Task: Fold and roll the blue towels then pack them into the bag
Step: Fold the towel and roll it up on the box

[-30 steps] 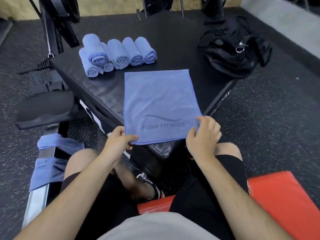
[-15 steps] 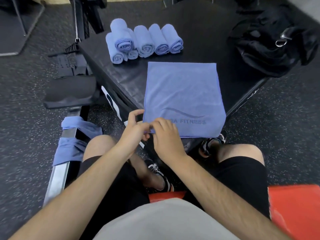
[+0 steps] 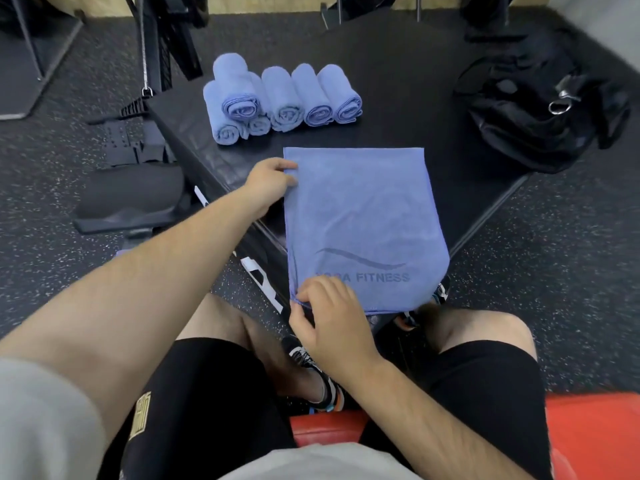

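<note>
A blue towel [image 3: 360, 216] printed with "FITNESS" lies folded flat on the black padded box [image 3: 398, 98], its near edge hanging over the box's front corner. My left hand [image 3: 268, 183] grips the towel's far left edge near the top corner. My right hand [image 3: 325, 313] pinches the near left corner. Several rolled blue towels [image 3: 280, 98] lie in a row at the back left of the box, one stacked on top. The black bag [image 3: 543, 109] sits at the right of the box.
Gym machine parts and a black seat pad [image 3: 131, 199] stand to the left on the speckled floor. A red pad [image 3: 588, 431] lies under me at the lower right. My knees and a shoe are below the box's front corner.
My left hand has travelled from the near left corner up the towel's left edge to the far corner. My right hand came from the near right corner to the near left one.
</note>
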